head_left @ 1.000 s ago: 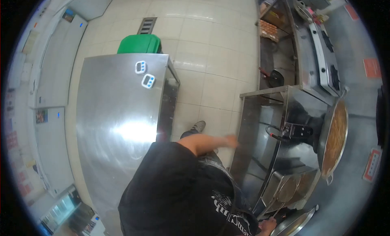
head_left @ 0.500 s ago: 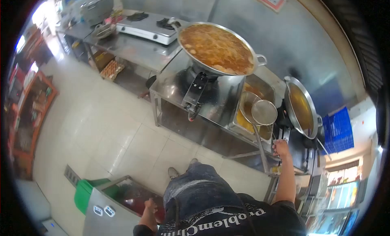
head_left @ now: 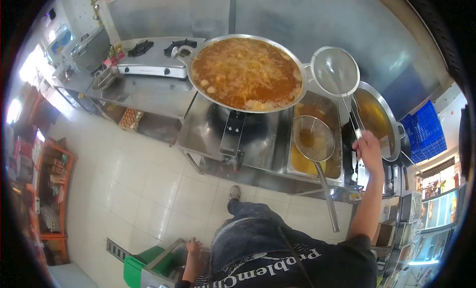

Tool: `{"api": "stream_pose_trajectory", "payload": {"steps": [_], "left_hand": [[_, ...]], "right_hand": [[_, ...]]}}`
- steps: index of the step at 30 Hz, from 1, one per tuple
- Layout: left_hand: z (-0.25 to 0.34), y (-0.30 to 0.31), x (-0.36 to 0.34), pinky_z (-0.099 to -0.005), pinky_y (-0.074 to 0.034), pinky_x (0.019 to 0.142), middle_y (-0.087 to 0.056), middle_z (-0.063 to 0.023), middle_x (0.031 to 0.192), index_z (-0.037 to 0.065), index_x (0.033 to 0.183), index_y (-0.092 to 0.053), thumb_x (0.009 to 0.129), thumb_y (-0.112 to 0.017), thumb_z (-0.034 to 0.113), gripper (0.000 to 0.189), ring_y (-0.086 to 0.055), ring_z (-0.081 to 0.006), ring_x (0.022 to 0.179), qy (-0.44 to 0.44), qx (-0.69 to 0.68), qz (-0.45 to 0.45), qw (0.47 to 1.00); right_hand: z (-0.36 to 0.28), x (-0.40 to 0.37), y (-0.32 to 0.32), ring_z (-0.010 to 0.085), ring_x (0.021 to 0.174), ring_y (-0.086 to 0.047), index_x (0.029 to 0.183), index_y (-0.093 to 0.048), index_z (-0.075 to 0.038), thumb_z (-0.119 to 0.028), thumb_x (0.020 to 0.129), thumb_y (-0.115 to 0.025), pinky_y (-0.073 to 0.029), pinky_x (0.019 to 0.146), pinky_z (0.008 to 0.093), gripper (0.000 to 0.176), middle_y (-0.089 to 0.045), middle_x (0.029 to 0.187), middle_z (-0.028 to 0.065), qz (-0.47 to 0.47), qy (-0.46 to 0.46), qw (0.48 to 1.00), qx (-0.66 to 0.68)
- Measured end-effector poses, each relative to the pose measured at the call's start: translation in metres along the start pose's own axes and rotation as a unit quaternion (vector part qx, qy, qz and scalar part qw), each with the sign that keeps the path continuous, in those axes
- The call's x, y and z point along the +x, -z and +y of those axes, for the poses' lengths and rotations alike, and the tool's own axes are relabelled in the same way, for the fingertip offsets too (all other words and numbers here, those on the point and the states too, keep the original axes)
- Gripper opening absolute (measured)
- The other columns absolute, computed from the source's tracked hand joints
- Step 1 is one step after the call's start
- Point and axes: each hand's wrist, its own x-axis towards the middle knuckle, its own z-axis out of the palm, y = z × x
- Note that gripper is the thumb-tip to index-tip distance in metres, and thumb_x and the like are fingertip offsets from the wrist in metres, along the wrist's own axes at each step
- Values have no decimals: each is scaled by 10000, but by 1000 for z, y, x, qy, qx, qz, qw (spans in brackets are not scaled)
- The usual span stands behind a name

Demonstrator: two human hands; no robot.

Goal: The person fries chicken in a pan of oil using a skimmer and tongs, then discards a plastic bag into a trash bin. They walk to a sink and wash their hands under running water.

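Note:
My right hand [head_left: 368,145] grips the handle of a round mesh strainer [head_left: 335,71], raised between the two pans. To its left, a large wok [head_left: 248,74] holds bubbling orange-brown liquid with pale pieces in it. A second mesh strainer [head_left: 314,138] rests over a rectangular metal tray [head_left: 339,175] with yellow liquid, its long handle pointing toward me. Behind my right hand stands another wok [head_left: 395,134] with yellowish oil. My left hand [head_left: 194,246] hangs low beside my body, near a green bin, with nothing visible in it and its fingers partly spread.
A two-burner stove [head_left: 152,70] sits on the steel counter [head_left: 148,92] at the back left, above a tray of eggs [head_left: 130,118]. A green bin [head_left: 134,270] stands low left. An orange cabinet [head_left: 54,189] is far left, a blue crate [head_left: 424,132] far right.
My right hand has lifted the strainer off the tray area, up beside the large wok's right handle. The view has shifted, and the woks appear nearer.

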Motion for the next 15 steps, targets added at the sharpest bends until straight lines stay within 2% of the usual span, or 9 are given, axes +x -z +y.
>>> {"api": "stream_pose_trajectory", "payload": {"steps": [1, 2, 4, 5, 7, 10, 15], "left_hand": [[13, 1, 11, -417, -452, 587, -645, -136, 935, 46, 1263, -502, 971, -571, 385, 453, -630, -289, 741, -32, 47, 10, 998], [26, 1, 20, -427, -477, 646, -670, -151, 981, 32, 1286, -517, 970, -590, 395, 487, -649, -300, 802, -65, 92, 20, 993], [49, -3, 32, -446, -526, 764, -720, -180, 1073, 6, 1334, -546, 968, -628, 415, 555, -687, -324, 923, -127, 178, 40, 975], [71, -18, 22, -419, -504, 693, -691, -163, 1050, 15, 1315, -527, 972, -611, 381, 508, -665, -291, 866, -99, 126, 72, 984], [121, -55, -8, -366, -461, 549, -635, -129, 1005, 35, 1278, -489, 980, -577, 312, 417, -620, -224, 751, -53, 14, 142, 988], [151, -73, -20, -347, -477, 580, -638, -128, 1043, 22, 1299, -507, 977, -580, 331, 452, -626, -218, 763, -91, 6, 136, 987], [145, -60, -19, -365, -488, 575, -639, -131, 1038, 27, 1281, -535, 977, -590, 361, 455, -641, -238, 776, -51, 55, 107, 991]], "right_hand": [[-22, 18, -11, 212, 564, -626, 1131, -597, 8, -94, 970, -513, -530, 543, 340, 208, -667, 781, 113, 26, 22, 997, -69], [-19, 48, -18, 296, 627, -656, 1130, -595, 18, -88, 959, -533, -547, 609, 398, 211, -684, 829, 161, 59, 107, 983, -140], [-15, 108, -43, 426, 768, -685, 1116, -600, 24, -77, 927, -577, -558, 732, 494, 216, -702, 911, 236, 111, 259, 915, -290], [-18, 132, -54, 473, 847, -684, 1105, -608, 21, -70, 905, -602, -551, 789, 531, 219, -703, 946, 263, 129, 320, 863, -368], [-39, 175, -77, 463, 930, -689, 1075, -631, 16, -78, 894, -607, -552, 813, 550, 206, -705, 966, 266, 75, 246, 864, -434], [-77, 207, -104, 471, 947, -687, 1009, -655, 24, -84, 891, -608, -550, 840, 557, 166, -700, 972, 274, 62, 196, 863, -461], [-95, 231, -131, 464, 948, -688, 959, -677, 36, -102, 909, -609, -551, 834, 557, 162, -704, 981, 278, 4, 191, 872, -451]]}}
